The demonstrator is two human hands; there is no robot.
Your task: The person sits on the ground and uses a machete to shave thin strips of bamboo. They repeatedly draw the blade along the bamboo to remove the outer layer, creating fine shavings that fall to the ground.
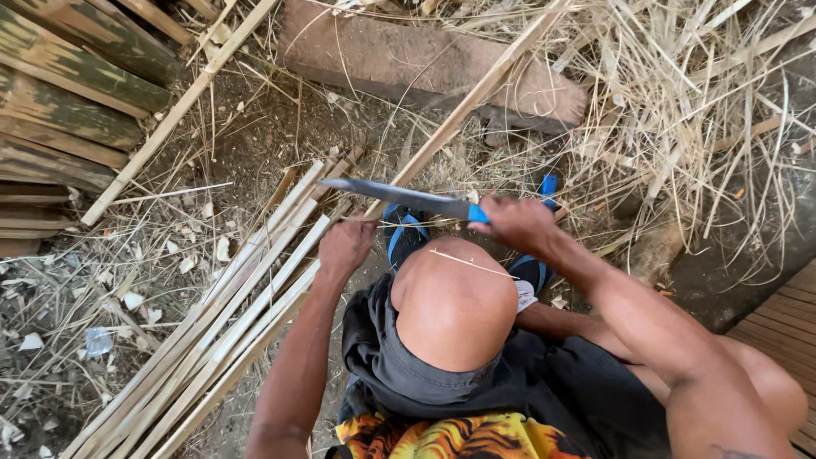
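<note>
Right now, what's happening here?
A seated person works a long pale bamboo strip with a long grey blade with a blue handle. The right hand grips the handle, the blade lying across the strip. The left hand holds the strip's near end. A pile of split bamboo slats lies on the dirt alongside.

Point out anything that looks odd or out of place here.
One thin straw sliver lies across the raised knee, just below the right hand gripping the knife. Wood chips and straw litter the ground. Otherwise nothing stands out.
</note>
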